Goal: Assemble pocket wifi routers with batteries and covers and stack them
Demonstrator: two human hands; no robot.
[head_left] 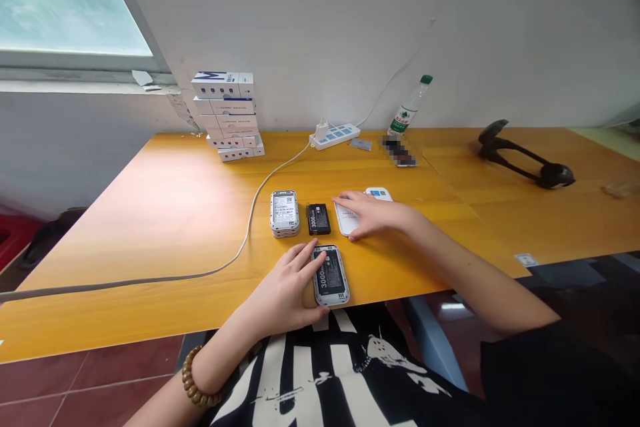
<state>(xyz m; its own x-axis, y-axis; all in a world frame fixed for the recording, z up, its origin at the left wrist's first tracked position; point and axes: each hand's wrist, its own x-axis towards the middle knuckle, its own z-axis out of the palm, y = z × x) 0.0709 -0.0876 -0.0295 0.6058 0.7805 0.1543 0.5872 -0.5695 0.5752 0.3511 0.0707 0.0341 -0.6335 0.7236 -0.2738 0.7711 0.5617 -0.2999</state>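
Observation:
My left hand [280, 295] grips the left side of a white, rounded device [343, 295] at the table's front edge, thumb at its lower end and fingers near its top. In the open back of that device lies a black battery [331, 275] marked 3000. Beyond it, a second black battery [319, 219] rests on the table. To its right, my right hand [376, 213] curls over a white cover [349, 220], thumb and fingertips at its edges. Another white cover [379, 194] with a blue mark shows partly behind this hand. Left of the loose battery sits a short stack of white devices [285, 213].
Several white boxes [227, 107] form a stack near the wall. A power strip [336, 136] lies at the back, its cable [250, 213] crossing the left of the table [150, 227]. A water bottle [404, 113] and a black strap-like object [525, 157] stand farther right.

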